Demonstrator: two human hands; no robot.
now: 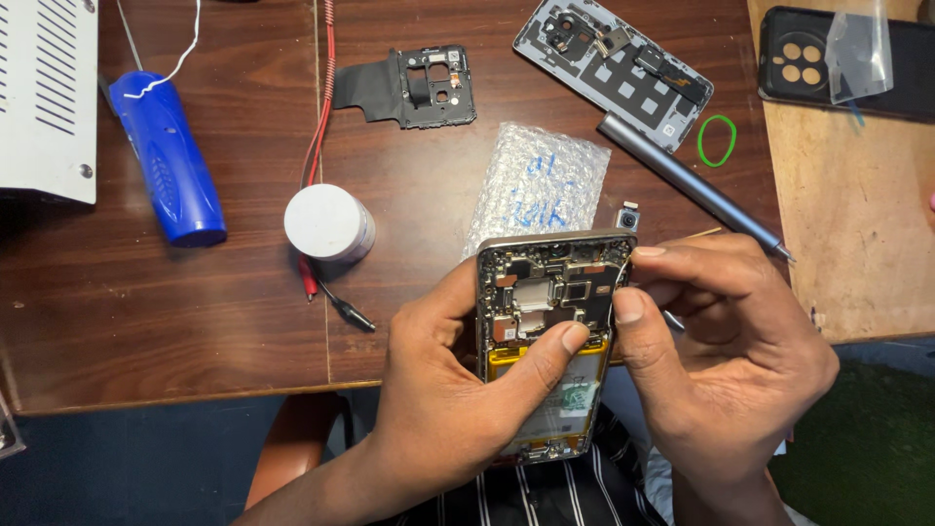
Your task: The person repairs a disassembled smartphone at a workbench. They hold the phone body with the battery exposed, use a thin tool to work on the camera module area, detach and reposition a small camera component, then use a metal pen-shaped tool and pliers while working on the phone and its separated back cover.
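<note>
Over the near edge of the wooden table (195, 321) you've got the opened phone (550, 331) gripped in your left hand (458, 390), thumb across its board. Your right hand (730, 360) pinches the phone's upper right edge, maybe holding a tool, hard to tell.

Clear bubble-wrap pouch (537, 185), blue scribble, behind opened phone (550, 321).
</note>
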